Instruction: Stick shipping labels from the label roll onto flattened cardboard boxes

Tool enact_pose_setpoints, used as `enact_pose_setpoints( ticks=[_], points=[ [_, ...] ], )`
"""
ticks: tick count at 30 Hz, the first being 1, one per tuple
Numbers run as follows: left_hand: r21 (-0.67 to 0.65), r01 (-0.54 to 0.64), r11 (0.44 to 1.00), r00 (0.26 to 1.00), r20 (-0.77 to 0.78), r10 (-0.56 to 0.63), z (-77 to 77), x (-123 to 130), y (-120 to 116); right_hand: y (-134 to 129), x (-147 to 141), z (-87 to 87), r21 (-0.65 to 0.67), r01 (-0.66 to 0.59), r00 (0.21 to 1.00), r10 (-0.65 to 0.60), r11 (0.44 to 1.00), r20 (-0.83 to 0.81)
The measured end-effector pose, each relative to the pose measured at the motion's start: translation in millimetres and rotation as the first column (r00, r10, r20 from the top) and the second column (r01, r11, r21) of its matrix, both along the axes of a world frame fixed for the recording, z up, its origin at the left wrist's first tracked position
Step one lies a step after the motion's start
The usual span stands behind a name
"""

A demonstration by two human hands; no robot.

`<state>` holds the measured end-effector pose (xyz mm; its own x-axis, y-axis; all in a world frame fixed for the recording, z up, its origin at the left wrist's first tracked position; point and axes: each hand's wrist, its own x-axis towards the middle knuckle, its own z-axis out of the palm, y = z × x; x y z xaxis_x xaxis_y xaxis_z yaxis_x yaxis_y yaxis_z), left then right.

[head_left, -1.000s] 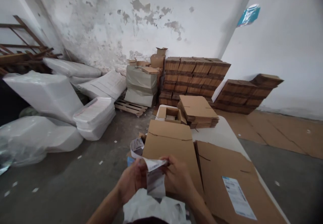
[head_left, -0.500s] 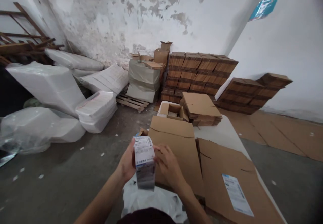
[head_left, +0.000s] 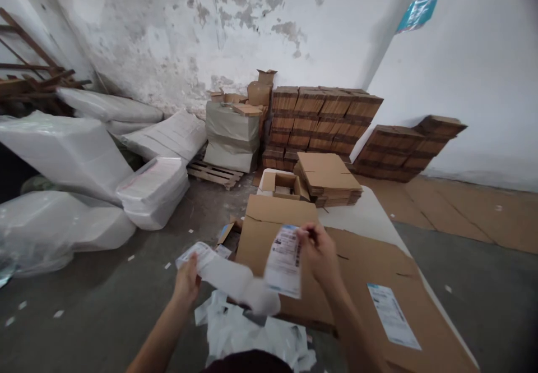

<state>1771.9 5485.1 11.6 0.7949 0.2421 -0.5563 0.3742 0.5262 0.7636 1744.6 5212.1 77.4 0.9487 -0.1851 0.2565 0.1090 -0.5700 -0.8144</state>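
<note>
My left hand [head_left: 188, 279] grips a strip of shipping labels [head_left: 225, 275], whose pale backing trails down to the right and blurs at its end. Between the fingertips of my right hand [head_left: 320, 254] hangs a single printed shipping label [head_left: 284, 261], apart from the strip. It is held by its upper right edge above a flattened cardboard box [head_left: 260, 235]. A second flat cardboard box [head_left: 357, 272] lies to the right, with a shipping label [head_left: 393, 316] stuck on it. Below my hands is a heap of whitish backing paper scraps [head_left: 252, 336].
On the white table [head_left: 378, 210] stand an open carton [head_left: 290, 185] and a stack of flat cartons [head_left: 330, 176]. Bundled cardboard [head_left: 323, 120] is piled by the wall. Wrapped white packs [head_left: 153, 188] and a wooden pallet [head_left: 216, 174] occupy the left floor.
My hands have moved apart. One label has come off the strip and hangs from my right hand; the strip has unfolded and stretches from my left hand. The view has shifted slightly right.
</note>
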Motion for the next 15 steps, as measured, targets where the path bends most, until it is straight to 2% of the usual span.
enact_pose_setpoints(
  ticks=[3,6,8,9,10,12,15],
  points=[
    [0.028,0.193,0.981,0.981,-0.011,-0.192,-6.2,-10.9,-10.7,-3.4,15.5,-36.7,-0.213,0.025,0.982,-0.064,0.977,-0.178],
    [0.135,0.411,0.902,0.909,0.017,-0.416,-12.8,-19.5,-27.6,-2.2,5.7,-71.1,-0.394,0.057,0.974,-0.137,0.917,-0.179],
    [0.226,0.47,0.853,0.87,0.049,-0.491,-16.5,-21.3,-33.8,-10.5,-6.3,-88.0,-0.507,0.088,0.958,-0.212,0.857,-0.192],
    [0.258,0.474,0.842,0.862,0.056,-0.503,-17.5,-21.6,-35.5,-18.1,-11.5,-95.1,-0.519,0.138,0.937,-0.28,0.843,-0.206],
    [0.266,0.467,0.844,0.867,0.053,-0.496,-17.8,-21.9,-37.0,-27.8,-15.7,-101.5,-0.484,0.209,0.907,-0.353,0.85,-0.228],
    [0.242,0.452,0.859,0.882,0.026,-0.471,-16.0,-23.5,-40.7,-53.8,-22.5,-112.0,-0.309,0.382,0.846,-0.464,0.871,-0.261],
    [0.107,0.46,0.882,0.886,0.012,-0.463,-8.7,-27.6,-49.7,-114.7,-39.9,-117.0,-0.057,0.55,0.811,-0.549,0.833,-0.203]
  ],
)
